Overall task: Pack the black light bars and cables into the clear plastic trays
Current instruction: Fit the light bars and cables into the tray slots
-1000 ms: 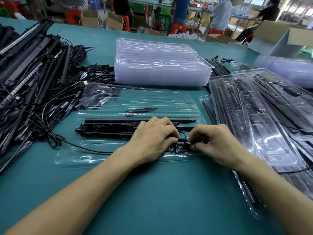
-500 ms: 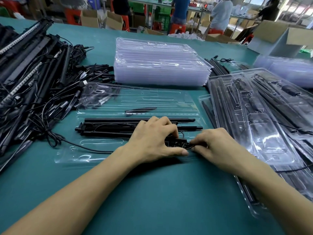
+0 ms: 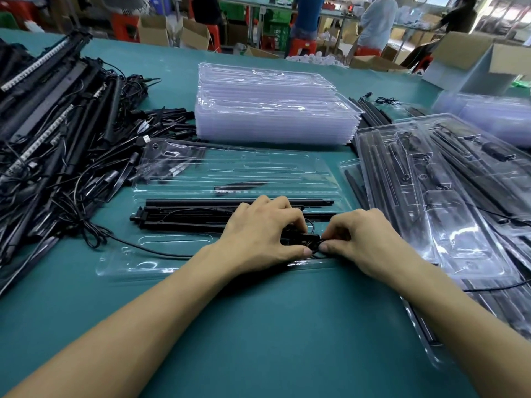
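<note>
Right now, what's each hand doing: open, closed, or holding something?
Left hand: closed, pinching the black cable piece over the clear tray.
Right hand: closed, pinching the same black cable piece.

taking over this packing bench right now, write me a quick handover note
Hands: left hand and right hand both pinch the black cable with their fingers, over the near side of the open tray.
Done: light bars lie across that tray; packed trays sit on the right.
Left: seat the cable, then work through the loose pile on the left, taking empty trays from the stack behind.
</note>
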A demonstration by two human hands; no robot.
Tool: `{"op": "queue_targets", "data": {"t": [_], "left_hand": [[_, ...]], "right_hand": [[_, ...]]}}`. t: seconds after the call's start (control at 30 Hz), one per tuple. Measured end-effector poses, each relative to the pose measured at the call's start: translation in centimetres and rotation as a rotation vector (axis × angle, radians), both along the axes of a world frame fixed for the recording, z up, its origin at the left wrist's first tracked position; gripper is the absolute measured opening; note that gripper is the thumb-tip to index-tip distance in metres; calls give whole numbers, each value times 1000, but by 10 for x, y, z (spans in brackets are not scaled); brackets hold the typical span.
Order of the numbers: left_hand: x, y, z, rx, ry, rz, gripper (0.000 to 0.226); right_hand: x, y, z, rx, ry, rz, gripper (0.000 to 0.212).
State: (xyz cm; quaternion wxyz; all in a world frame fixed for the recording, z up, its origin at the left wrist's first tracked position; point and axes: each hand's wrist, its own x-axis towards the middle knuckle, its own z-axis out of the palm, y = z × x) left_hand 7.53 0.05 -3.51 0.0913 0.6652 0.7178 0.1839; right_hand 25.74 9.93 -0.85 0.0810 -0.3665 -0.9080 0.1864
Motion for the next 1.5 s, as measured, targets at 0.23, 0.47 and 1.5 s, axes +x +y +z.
{"op": "queue_targets", "data": {"t": [0.23, 0.47, 1.5], "left_hand": [[0, 0, 1, 9, -4, 0, 45], [2, -1, 2, 26, -22, 15, 44], [-42, -58, 15, 364, 47, 271, 9]], "right_hand": [[10, -3, -3, 88, 18, 96, 11], [11, -5, 1, 58, 8, 88, 11], [-6, -22, -4, 251, -194, 99, 34]]}}
